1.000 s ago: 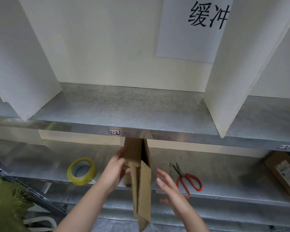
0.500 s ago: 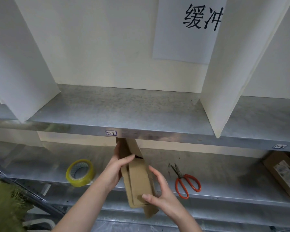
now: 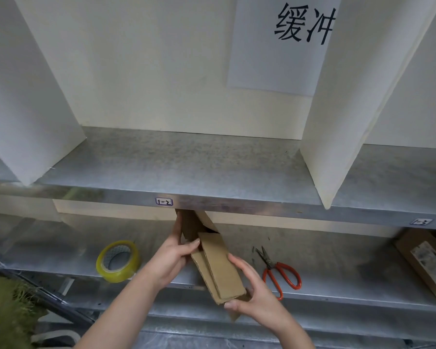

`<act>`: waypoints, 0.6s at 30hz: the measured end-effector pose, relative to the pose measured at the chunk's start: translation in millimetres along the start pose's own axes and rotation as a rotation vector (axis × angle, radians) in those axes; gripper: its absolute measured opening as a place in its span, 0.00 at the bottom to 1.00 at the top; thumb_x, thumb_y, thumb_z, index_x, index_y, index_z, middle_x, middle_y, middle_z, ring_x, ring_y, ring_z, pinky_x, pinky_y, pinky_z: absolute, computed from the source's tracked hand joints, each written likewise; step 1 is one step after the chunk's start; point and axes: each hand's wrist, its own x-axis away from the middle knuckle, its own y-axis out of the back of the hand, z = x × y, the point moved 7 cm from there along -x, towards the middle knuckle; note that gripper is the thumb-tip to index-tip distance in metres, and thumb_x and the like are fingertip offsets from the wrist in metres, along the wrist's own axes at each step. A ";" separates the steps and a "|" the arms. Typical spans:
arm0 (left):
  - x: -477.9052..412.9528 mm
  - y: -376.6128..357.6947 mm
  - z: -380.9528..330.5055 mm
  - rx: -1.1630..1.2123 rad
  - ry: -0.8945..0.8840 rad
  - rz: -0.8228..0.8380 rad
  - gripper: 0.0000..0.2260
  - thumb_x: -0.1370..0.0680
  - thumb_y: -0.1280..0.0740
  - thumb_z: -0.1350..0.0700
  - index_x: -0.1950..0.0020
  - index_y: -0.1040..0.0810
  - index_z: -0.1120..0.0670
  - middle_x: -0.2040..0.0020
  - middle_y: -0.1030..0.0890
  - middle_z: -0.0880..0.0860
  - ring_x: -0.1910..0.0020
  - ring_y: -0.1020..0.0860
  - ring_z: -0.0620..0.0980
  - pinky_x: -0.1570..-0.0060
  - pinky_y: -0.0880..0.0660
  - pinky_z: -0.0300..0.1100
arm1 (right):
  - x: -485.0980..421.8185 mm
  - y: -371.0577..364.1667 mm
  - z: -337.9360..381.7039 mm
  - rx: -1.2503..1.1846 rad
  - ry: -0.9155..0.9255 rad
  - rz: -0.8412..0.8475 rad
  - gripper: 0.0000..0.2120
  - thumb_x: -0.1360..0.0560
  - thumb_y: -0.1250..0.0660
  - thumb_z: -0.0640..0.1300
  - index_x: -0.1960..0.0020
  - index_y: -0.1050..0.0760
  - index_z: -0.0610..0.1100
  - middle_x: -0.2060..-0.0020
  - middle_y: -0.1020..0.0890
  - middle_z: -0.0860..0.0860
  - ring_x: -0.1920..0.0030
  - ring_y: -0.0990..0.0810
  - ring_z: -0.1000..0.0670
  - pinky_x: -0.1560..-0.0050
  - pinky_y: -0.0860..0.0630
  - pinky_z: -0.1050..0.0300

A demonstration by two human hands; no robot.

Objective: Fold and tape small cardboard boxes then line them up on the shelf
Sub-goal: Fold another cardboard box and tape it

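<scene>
The left hand's [image 3: 171,258] thumb and fingers [image 3: 190,245] curl round the upper part of the cardboard box [image 3: 217,268]. The right hand [image 3: 252,298] pinches its lower end between thumb and fingers. The box hangs tilted in the air between both hands, in front of the lower shelf [image 3: 337,268] and just under the edge of the upper shelf [image 3: 186,167]. It looks only partly opened, its panels lying close together, and no tape shows on it. The tape roll [image 3: 117,260] and the scissors [image 3: 280,273] lie on the lower shelf, either side of the hands. No finished box is in view, so folding seems barely begun, with taping and lining up all still to do
</scene>
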 end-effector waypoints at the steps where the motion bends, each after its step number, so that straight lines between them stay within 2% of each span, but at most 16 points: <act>1: 0.7 -0.6 0.7 -0.024 0.007 -0.003 0.36 0.27 0.33 0.69 0.29 0.37 0.36 0.35 0.21 0.50 0.36 0.23 0.52 0.36 0.27 0.49 | 0.9 1.5 -0.4 -0.013 -0.007 0.021 0.45 0.38 0.22 0.63 0.27 0.41 0.66 0.26 0.41 0.63 0.27 0.42 0.65 0.24 0.40 0.52; 5: 1.1 -2.4 0.9 -0.127 0.008 -0.070 0.41 0.26 0.38 0.76 0.23 0.44 0.40 0.37 0.22 0.55 0.39 0.22 0.53 0.40 0.25 0.48 | 0.5 1.0 -1.2 -0.028 -0.010 0.046 0.46 0.37 0.21 0.60 0.25 0.41 0.64 0.26 0.40 0.64 0.27 0.41 0.63 0.25 0.38 0.47; 8: 1.2 -3.3 -1.7 -0.165 0.000 -0.089 0.42 0.26 0.39 0.76 0.23 0.45 0.40 0.38 0.21 0.54 0.39 0.22 0.53 0.41 0.24 0.48 | -1.6 1.2 -2.0 0.013 -0.004 -0.001 0.44 0.36 0.21 0.61 0.27 0.40 0.67 0.28 0.38 0.65 0.28 0.40 0.65 0.26 0.37 0.47; 11: 0.3 -1.1 -4.0 -0.181 0.020 -0.104 0.44 0.26 0.41 0.78 0.24 0.45 0.36 0.37 0.21 0.51 0.39 0.22 0.51 0.39 0.25 0.48 | -0.9 4.0 -6.1 -0.009 0.005 -0.047 0.40 0.34 0.23 0.62 0.28 0.38 0.67 0.29 0.34 0.64 0.28 0.36 0.61 0.28 0.34 0.46; 13: -0.4 1.4 -4.8 -0.202 0.036 -0.108 0.45 0.26 0.41 0.78 0.27 0.45 0.33 0.40 0.21 0.46 0.41 0.21 0.48 0.43 0.24 0.45 | -0.5 9.2 -6.0 0.001 0.033 -0.114 0.36 0.32 0.26 0.63 0.28 0.36 0.65 0.30 0.32 0.65 0.29 0.35 0.61 0.29 0.33 0.50; 15: -1.2 4.5 -4.8 -0.225 0.048 -0.113 0.45 0.27 0.41 0.78 0.29 0.44 0.30 0.42 0.20 0.43 0.42 0.21 0.46 0.46 0.24 0.43 | 1.0 16.8 -1.7 0.043 0.066 -0.216 0.33 0.30 0.30 0.66 0.28 0.36 0.63 0.32 0.28 0.66 0.30 0.32 0.62 0.32 0.31 0.61; 17: -1.3 6.0 -6.0 -0.248 0.054 -0.114 0.46 0.28 0.40 0.78 0.29 0.44 0.29 0.40 0.22 0.43 0.42 0.21 0.44 0.49 0.25 0.42 | 4.0 24.4 2.0 0.130 0.068 -0.332 0.31 0.28 0.36 0.67 0.27 0.36 0.60 0.40 0.23 0.65 0.36 0.26 0.64 0.40 0.28 0.69; 18: -1.1 6.3 -6.8 -0.258 0.054 -0.114 0.46 0.28 0.40 0.78 0.29 0.44 0.29 0.39 0.23 0.44 0.41 0.22 0.44 0.51 0.25 0.41 | 5.8 27.8 4.5 0.206 0.066 -0.394 0.32 0.27 0.40 0.67 0.26 0.36 0.56 0.45 0.20 0.63 0.43 0.23 0.64 0.44 0.25 0.67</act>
